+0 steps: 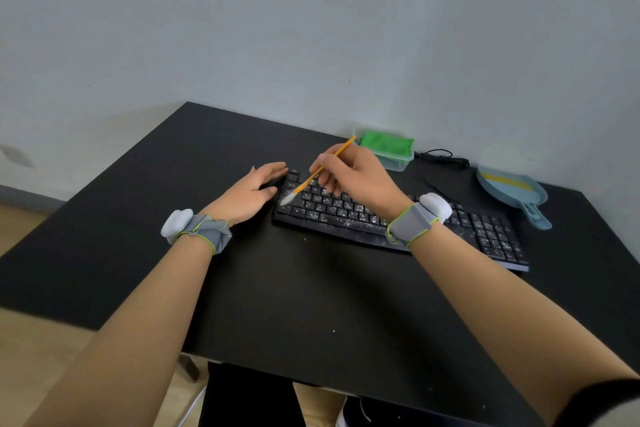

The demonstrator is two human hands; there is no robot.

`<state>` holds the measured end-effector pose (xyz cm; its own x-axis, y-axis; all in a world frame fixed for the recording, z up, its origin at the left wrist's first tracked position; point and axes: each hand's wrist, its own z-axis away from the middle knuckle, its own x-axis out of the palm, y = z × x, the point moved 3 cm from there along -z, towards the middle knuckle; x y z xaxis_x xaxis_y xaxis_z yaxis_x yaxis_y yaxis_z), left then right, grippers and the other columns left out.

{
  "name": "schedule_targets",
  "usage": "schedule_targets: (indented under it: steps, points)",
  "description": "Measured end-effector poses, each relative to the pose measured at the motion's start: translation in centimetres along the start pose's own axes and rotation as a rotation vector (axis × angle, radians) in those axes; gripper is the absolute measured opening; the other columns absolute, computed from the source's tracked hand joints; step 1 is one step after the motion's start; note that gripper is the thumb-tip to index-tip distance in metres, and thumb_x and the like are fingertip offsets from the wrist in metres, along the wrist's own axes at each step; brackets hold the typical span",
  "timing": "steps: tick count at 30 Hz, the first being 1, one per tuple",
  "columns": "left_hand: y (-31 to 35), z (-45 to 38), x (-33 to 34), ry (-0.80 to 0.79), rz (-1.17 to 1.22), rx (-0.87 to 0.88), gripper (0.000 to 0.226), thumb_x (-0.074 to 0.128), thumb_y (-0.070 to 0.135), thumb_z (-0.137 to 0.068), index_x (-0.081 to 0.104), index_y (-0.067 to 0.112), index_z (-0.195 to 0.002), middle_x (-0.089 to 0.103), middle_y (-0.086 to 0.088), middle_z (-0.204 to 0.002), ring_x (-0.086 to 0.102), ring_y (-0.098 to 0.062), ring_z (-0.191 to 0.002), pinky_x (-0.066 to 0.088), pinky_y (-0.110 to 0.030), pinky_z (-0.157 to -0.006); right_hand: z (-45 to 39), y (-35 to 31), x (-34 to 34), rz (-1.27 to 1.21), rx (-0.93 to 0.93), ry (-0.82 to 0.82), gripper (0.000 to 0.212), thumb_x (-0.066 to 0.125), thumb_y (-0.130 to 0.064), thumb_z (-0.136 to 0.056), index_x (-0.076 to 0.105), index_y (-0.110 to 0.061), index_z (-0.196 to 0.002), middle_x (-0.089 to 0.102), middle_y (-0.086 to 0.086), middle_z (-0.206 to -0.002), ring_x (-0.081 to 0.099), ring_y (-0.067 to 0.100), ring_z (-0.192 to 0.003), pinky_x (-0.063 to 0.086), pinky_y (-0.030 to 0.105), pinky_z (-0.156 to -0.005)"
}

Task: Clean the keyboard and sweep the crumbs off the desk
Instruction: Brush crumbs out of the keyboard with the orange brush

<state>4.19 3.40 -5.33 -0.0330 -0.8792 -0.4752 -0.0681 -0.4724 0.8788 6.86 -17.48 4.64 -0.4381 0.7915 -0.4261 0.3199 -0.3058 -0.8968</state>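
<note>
A black keyboard dusted with white crumbs lies on the black desk, angled toward the right. My right hand pinches a thin orange-handled brush like a pen. Its white bristle tip rests on the keys at the keyboard's left end. My left hand rests on the desk with its fingers straight, its fingertips touching the keyboard's left edge. A few white crumbs dot the desk in front of the keyboard.
A clear plastic box holding a green cloth stands at the back by the wall. A blue dustpan lies to the right of it, behind the keyboard. A black cable coils between them. The desk's left edge drops to a wooden floor.
</note>
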Motion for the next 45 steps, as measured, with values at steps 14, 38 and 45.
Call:
schedule_targets:
  steps: [14, 38, 45]
  points:
    - [0.8, 0.4, 0.4, 0.025, -0.07, 0.02, 0.049, 0.044, 0.01, -0.104, 0.034, 0.021, -0.15, 0.043, 0.007, -0.151, 0.031, -0.006, -0.143, 0.002, -0.041, -0.124, 0.7, 0.4, -0.4, -0.106, 0.066, -0.123, 0.03, 0.045, -0.008, -0.101, 0.07, 0.007, -0.093, 0.064, 0.016, -0.073, 0.058, 0.022, -0.061, 0.049, 0.024, -0.052]
    - [4.5, 3.0, 1.6, 0.005, -0.282, 0.013, 0.112, 0.084, 0.043, -0.073, 0.013, 0.021, -0.157, 0.031, 0.007, -0.158, 0.016, -0.016, -0.149, -0.011, -0.039, -0.122, -0.4, 1.3, -1.9, 0.41, -0.117, 0.05, 0.015, 0.066, -0.028, -0.095, 0.076, -0.02, -0.103, 0.074, -0.006, -0.08, 0.072, 0.007, -0.069, 0.05, 0.009, -0.066]
    - [3.4, 2.8, 1.5, -0.013, -0.317, -0.014, 0.124, 0.075, 0.073, -0.057, 0.013, 0.03, -0.156, 0.032, 0.011, -0.157, 0.011, -0.023, -0.151, -0.007, -0.042, -0.123, 2.0, 1.0, -2.4, 0.205, -0.097, -0.092, 0.015, 0.064, -0.026, -0.097, 0.073, -0.014, -0.099, 0.076, 0.004, -0.083, 0.073, 0.018, -0.074, 0.06, 0.031, -0.072]
